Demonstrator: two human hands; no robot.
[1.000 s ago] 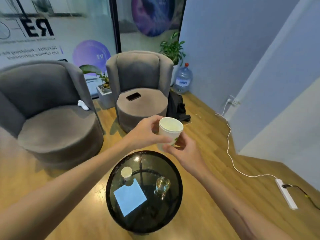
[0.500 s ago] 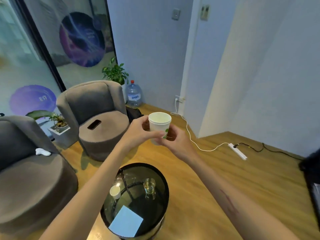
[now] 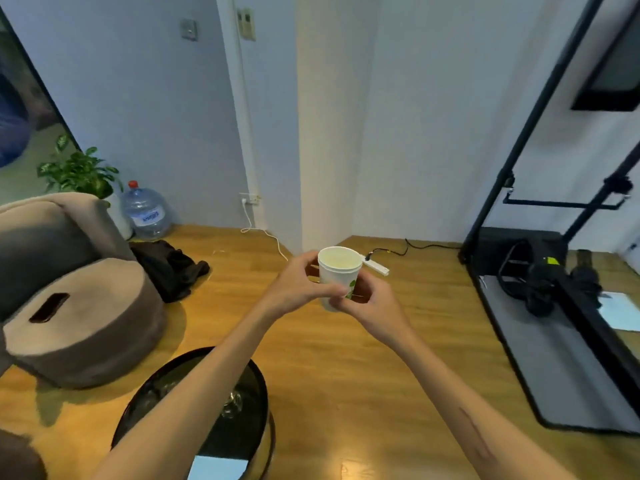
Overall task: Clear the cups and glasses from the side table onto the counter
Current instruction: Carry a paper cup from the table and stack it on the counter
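Above the wood floor, left hand (image 3: 294,289) and right hand (image 3: 372,301) fingers grasp a white cup (image 3: 337,277) — green print, unreadable.

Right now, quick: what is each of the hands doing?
Left hand: fingers curled round the white paper cup, holding it.
Right hand: also gripping the same cup, lower down on its other side.

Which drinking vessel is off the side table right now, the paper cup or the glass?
The white paper cup, held upright over the floor by left hand and right hand. The clear glass stands on the black side table.
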